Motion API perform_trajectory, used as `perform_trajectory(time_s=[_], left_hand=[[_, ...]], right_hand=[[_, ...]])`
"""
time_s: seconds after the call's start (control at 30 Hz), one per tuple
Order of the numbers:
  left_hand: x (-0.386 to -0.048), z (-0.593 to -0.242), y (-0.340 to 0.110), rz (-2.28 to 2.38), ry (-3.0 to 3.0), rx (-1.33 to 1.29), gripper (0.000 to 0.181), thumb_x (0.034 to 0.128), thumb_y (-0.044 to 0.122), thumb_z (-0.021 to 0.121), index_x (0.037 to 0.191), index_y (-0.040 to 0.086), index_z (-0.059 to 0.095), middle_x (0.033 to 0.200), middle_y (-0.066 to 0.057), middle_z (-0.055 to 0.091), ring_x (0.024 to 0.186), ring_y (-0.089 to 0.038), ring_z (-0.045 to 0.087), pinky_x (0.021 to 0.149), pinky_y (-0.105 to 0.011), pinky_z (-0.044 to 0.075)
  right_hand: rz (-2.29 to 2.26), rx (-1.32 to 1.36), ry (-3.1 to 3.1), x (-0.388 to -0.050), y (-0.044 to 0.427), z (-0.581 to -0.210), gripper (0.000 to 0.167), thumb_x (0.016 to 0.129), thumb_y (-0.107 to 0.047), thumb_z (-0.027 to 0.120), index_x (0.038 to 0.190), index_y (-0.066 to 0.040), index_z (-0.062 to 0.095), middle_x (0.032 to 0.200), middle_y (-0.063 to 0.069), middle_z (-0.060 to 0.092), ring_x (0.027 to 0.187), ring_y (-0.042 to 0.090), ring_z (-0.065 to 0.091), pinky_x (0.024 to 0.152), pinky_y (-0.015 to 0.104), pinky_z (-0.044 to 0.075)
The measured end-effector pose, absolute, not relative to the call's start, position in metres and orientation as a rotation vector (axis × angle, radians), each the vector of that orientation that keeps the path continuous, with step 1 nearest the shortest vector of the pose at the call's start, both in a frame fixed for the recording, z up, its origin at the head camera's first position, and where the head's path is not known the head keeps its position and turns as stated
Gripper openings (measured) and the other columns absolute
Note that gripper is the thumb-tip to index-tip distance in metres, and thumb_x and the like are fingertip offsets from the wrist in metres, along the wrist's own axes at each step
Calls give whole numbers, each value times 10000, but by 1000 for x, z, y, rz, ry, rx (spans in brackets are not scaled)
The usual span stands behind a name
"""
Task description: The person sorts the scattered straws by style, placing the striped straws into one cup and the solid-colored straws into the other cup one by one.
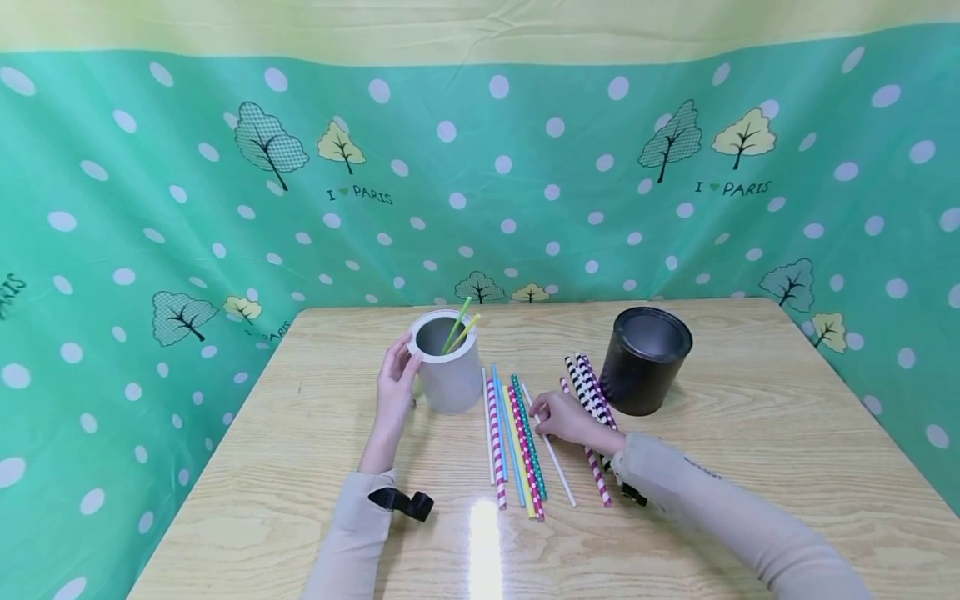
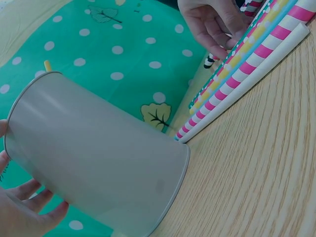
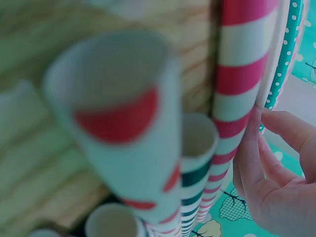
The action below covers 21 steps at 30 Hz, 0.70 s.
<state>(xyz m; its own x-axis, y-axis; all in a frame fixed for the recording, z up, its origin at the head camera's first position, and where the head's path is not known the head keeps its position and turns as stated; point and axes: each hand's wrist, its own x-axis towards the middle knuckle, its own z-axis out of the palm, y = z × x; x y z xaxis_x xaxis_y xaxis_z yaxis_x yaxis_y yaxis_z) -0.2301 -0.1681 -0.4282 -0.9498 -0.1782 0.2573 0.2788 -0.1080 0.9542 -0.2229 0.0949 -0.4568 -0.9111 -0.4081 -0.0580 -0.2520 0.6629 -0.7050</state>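
My left hand [image 1: 397, 379] holds the white can [image 1: 452, 383] at its left side, thumb and fingers at the rim. Inside it lean a green straw [image 1: 458, 322] and a yellow straw [image 1: 469, 326]. The left wrist view shows fingertips against the can wall [image 2: 98, 148]. My right hand [image 1: 564, 418] pinches a plain white straw [image 1: 559, 468] lying on the table, right of a row of straws. That row holds a pink-striped straw [image 1: 497, 450], blue straws, a yellow straw and dotted straws [image 1: 531, 437]. In the right wrist view, thumb and fingertips meet at the straw.
A black can [image 1: 645, 367] stands at the right. Beside it, partly beneath my right forearm, lie black-and-white and purple patterned straws [image 1: 588, 383] and a striped straw [image 1: 597, 475]. A green dotted cloth [image 1: 480, 200] hangs behind the wooden table [image 1: 277, 467].
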Motion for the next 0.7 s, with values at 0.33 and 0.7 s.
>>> perform_trajectory(time_s=[0.33,0.7], left_hand=[[-231,-429,-168,-2117,-1877,-99,418,886,105,518,1284,50,403,1295,-121,453,1195,-199,402,996,-288,332],[-230,-428,-168,-2116,-1876,-103,420,881,115,531,1280,57,412,1288,-124,459,1184,-200,410,982,-276,346]], right_hand=[[-1038,-518,2753,-220,91,-456,265,632,55,653,892,19,620,549,-20,486,457,72,435,440,195,367],[-1049,-515,2761,-221,91,-457,284,621,35,671,898,1,616,563,-19,472,469,77,416,435,190,338]])
